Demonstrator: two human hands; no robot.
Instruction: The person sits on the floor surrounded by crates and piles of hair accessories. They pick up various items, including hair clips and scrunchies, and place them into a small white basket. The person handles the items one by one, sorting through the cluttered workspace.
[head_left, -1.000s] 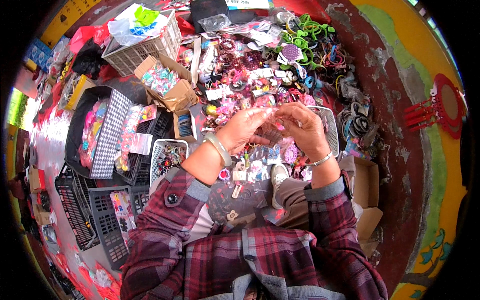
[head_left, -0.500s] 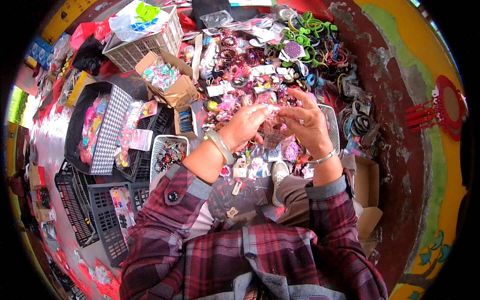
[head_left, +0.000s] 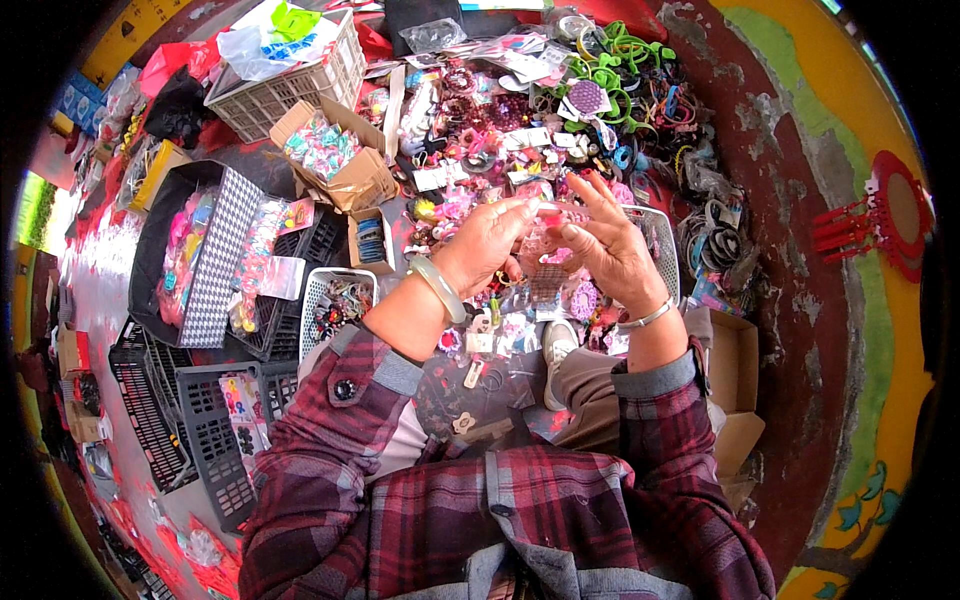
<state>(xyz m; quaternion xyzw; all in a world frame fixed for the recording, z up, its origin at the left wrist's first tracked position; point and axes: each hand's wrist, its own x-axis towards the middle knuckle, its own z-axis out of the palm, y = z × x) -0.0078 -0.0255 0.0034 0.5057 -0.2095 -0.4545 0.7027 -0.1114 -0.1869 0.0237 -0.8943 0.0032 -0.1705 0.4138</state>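
A small pink gauzy hair ornament (head_left: pixel 543 240) with a dark checked part hangs between my hands, over the pile of hair accessories (head_left: pixel 480 170). My left hand (head_left: pixel 480 250), with a pale bangle at the wrist, pinches its upper edge between thumb and fingers. On the other side is my right hand (head_left: pixel 620 255), wearing a silver bangle. Its fingers are stretched up and apart, and its thumb is close beside the ornament; whether they touch I cannot tell. The ornament's exact shape is partly hidden by my fingers.
At left stand a white basket (head_left: pixel 339 274) of small items, a houndstooth box (head_left: pixel 228 260) and black crates (head_left: pixel 215 440). Behind them is an open carton (head_left: pixel 370 185) of wrapped pieces. Another white basket (head_left: pixel 668 250) and a cardboard box (head_left: pixel 735 365) are at right. Green headbands (head_left: pixel 620 55) lie at the back.
My right hand's fingers have loosened from a pinch and spread upward, the thumb moving away from them. My left hand still pinches the ornament, its position nearly the same.
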